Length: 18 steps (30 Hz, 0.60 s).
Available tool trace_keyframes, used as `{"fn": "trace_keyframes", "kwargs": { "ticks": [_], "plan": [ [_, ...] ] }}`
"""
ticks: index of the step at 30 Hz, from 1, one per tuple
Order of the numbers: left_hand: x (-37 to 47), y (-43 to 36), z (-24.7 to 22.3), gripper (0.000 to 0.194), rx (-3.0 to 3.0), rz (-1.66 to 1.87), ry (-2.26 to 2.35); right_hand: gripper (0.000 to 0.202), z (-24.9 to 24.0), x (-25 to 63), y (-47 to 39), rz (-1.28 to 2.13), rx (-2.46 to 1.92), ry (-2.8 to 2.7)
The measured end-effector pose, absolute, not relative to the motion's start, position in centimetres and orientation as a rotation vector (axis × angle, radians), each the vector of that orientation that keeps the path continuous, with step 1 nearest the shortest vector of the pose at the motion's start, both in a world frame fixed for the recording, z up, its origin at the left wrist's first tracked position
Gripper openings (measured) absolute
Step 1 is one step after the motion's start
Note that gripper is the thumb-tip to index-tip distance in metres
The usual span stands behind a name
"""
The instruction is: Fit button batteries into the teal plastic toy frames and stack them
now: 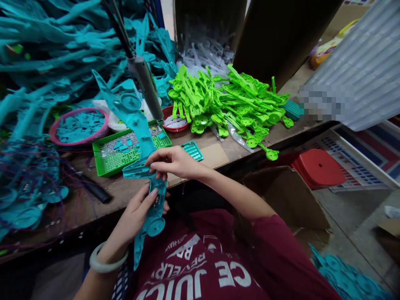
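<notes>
Over the surface's (118, 187) near edge, 1 long teal shell (142, 135) is held hollow side up. The left hand's (139, 210) grip clamps it, likely for steadiness; the right hand (179, 163) touches its middle, closure unclear.

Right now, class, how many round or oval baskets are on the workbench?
2: a pink basket beyond the left end of the green tray, and a red basket beyond its right end, beside the bright green parts. More may be hidden.
</notes>
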<state>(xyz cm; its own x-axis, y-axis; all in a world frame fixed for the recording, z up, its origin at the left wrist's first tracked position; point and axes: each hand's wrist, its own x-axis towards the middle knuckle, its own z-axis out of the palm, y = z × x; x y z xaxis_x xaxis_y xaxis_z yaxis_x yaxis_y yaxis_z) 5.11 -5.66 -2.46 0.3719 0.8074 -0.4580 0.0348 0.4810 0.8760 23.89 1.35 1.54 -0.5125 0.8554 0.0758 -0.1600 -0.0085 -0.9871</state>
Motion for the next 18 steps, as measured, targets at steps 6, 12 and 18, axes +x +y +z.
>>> {"fn": "trace_keyframes", "kwargs": {
  "ticks": [6,12,18],
  "plan": [
    [5.5,-5.9,-2.0,0.051,0.997,0.616,1.127,0.012,1.6,23.9,1.1,1.633,-0.782,-1.499],
    [5.8,-5.4,-2.3,0.049,0.996,0.615,1.098,0.008,1.7,24.6,1.1,1.56,-0.747,-1.588],
    [6.1,-6.0,-1.3,0.044,1.068,0.698,0.996,0.019,2.8,24.1,0.5,1.351,-0.858,-1.766]
  ]
}}
